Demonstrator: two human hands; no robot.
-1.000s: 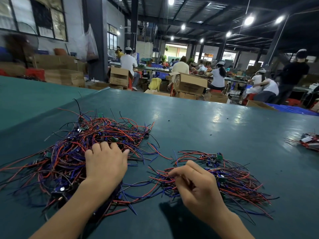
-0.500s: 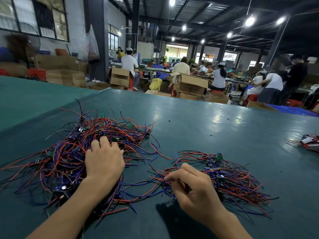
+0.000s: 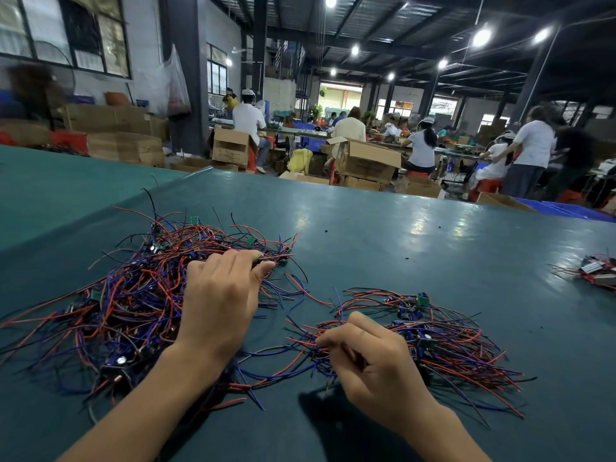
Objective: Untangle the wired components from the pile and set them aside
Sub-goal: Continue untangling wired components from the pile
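Note:
A big tangled pile of red, blue and black wired components [image 3: 133, 295] lies on the left of the teal table [image 3: 400, 248]. My left hand [image 3: 220, 301] rests palm down on that pile, fingers stretched to its far right edge and pinching wires there. A smaller, flatter pile of wired components [image 3: 443, 331] with small green boards lies to the right. My right hand [image 3: 370, 365] is at the smaller pile's left edge, fingers curled around a few red and blue wires.
Another small bunch of wired parts [image 3: 596, 271] sits at the table's right edge. Beyond the table's far edge are cardboard boxes [image 3: 366, 161] and several seated and standing workers [image 3: 530, 151].
My left hand has reached forward and to the right across the big pile, fingers now extended at its far edge. My right hand has stayed at the small pile, closing slightly on wires.

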